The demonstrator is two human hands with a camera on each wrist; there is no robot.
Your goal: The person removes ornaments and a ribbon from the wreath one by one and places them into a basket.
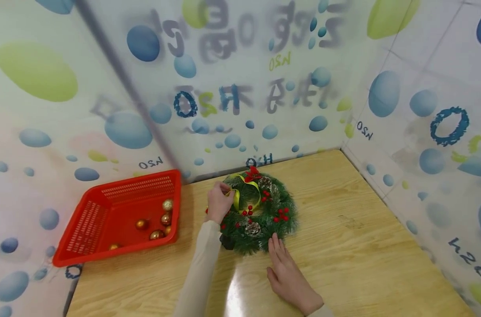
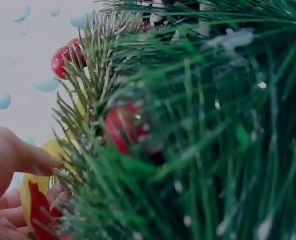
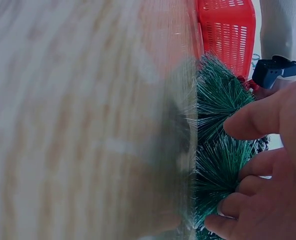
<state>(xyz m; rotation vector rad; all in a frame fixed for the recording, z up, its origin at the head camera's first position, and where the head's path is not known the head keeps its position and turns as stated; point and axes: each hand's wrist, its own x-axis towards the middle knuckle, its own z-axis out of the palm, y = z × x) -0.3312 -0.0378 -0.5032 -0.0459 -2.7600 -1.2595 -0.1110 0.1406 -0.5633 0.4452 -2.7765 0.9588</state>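
Note:
A green Christmas wreath [image 1: 281, 204] lies flat on the wooden table, trimmed with pine cones [image 1: 252, 229], red berries [image 1: 281, 215] and a red flower [image 1: 253, 174] at its far side. A yellow ribbon [image 1: 236, 201] loops across its middle. My left hand [image 1: 218, 204] pinches the ribbon between thumb and fingers at the wreath's left side; the left wrist view shows the ribbon [image 2: 28, 192] beside the thumb, partly behind needles. At the near right edge, my right hand [image 1: 288, 277] rests its extended fingers against the needles. In the right wrist view, the thumb [image 3: 253, 120] overlaps the greenery.
To the left stands a red plastic basket [image 1: 177, 193] with several gold and copper baubles [image 1: 142, 224] inside. A patterned wall [image 1: 232, 141] borders the table [image 1: 343, 229] behind, and another rises at the right. A dark device [image 1: 226, 241] sits at my left wrist.

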